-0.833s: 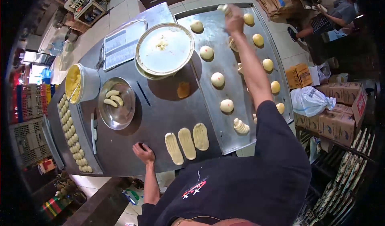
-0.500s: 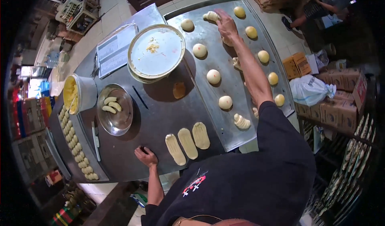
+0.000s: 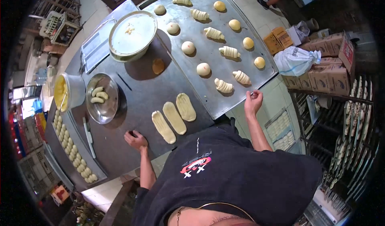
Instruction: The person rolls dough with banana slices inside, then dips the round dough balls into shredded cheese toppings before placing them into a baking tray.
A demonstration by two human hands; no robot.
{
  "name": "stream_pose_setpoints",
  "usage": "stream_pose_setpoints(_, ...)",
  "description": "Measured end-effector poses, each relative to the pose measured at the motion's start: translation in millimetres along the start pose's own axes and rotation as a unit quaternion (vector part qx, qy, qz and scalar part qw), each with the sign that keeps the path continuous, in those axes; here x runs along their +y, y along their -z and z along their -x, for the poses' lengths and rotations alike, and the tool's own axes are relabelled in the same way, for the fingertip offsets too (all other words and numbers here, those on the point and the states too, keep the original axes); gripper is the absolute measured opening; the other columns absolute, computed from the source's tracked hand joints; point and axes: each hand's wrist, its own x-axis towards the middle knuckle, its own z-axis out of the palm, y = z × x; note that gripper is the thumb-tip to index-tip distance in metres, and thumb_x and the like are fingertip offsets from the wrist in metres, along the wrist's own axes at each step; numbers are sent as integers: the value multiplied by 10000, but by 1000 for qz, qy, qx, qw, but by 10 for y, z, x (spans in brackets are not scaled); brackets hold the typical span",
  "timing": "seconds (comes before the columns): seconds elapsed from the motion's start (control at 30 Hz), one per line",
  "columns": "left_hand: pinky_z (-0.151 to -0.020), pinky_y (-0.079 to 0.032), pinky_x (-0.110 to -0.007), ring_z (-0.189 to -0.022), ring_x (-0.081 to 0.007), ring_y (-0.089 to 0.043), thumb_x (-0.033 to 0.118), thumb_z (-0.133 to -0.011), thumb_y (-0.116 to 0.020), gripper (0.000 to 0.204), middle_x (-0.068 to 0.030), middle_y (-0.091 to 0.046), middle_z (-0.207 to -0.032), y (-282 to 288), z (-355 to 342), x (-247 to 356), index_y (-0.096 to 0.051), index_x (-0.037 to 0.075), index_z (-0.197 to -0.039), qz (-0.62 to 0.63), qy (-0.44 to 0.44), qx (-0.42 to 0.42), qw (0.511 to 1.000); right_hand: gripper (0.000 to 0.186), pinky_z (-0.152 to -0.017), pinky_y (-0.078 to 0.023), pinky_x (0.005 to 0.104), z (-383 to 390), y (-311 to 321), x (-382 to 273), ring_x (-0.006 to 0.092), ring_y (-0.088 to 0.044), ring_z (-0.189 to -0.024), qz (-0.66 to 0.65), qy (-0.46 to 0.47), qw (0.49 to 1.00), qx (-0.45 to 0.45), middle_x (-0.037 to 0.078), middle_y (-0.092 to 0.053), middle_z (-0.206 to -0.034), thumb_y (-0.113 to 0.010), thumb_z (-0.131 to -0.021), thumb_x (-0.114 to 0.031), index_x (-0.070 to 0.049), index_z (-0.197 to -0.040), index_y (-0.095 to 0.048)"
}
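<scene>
My left hand (image 3: 135,139) rests on the dark metal table (image 3: 120,145) near its front edge, fingers curled, holding nothing. My right hand (image 3: 253,100) hangs just off the near right corner of the large baking tray (image 3: 208,101), fingers loosely curled with nothing visible in them. The tray carries several round dough balls (image 3: 203,69) and several rolled pastries (image 3: 223,85) in rows. Three flattened oval dough pieces (image 3: 174,117) lie on the table between my hands.
A metal bowl (image 3: 102,98) holds a few filling pieces. A yellow-filled tub (image 3: 66,91), a wide white-filled pan (image 3: 132,34) and a long tray of small dough pieces (image 3: 72,153) stand to the left. Cardboard boxes (image 3: 329,65) and a rack (image 3: 353,121) sit right. Another person works at the far top right.
My right hand has pulled back from the far end of the tray to its near corner, leaving a rolled pastry there. The left hand stays put.
</scene>
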Motion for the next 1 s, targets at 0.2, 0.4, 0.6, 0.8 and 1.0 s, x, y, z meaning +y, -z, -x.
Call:
stream_pose_setpoints(0.2, -839, -427, -490, -946, -404, -538, 64, -830, -593, 188, -207, -558, -961, 6, 27, -8, -544, -12, -994, -9, -17, 7, 1000, 246, -812, -460, 374, 265, 54, -46, 238, -550, -917, 33, 3, 999, -36, 99, -570, -976, -721, -821, -105, -19, -1013, -593)
stream_pose_setpoints(0.4, -844, -428, -489, -945, -400, -539, 90, -829, -597, 186, -197, -560, -955, -13, 78, -61, -544, -12, -975, -13, -45, 17, 999, 187, -844, -467, 404, 390, -136, -414, 275, -594, -901, -18, 111, 989, -96, 91, -626, -917, -723, -787, -119, -50, -940, -639)
stream_pose_setpoints(0.6, -857, -423, -491, -958, -387, -543, 111, -841, -607, 189, -188, -563, -968, -54, 59, -6, -553, -10, -975, -6, -7, 23, 1000, 204, -887, -454, 429, 258, -255, -661, 305, -599, -948, 33, 193, 976, -98, 91, -636, -954, -716, -781, -137, -60, -959, -654)
stream_pose_setpoints(0.8, -909, -430, -457, -1040, -341, -550, 173, -845, -635, 223, -141, -582, -1048, 43, 66, 58, -585, 38, -1015, -57, -8, 66, 996, 269, -962, -436, 419, -146, -281, -633, 312, -581, -1053, -13, 216, 958, -188, 107, -639, -1031, -709, -776, -142, -57, -1025, -655)
stream_pose_setpoints(1.0, -925, -436, -459, -1071, -333, -555, 204, -856, -615, 235, -130, -594, -1116, 21, 607, 61, -628, 66, -1047, -84, 97, 148, 981, 454, -1004, -443, 446, -1080, -814, -657, 369, -554, -1142, 87, 395, 879, -254, 176, -591, -1215, -722, -785, -143, -38, -1204, -583)
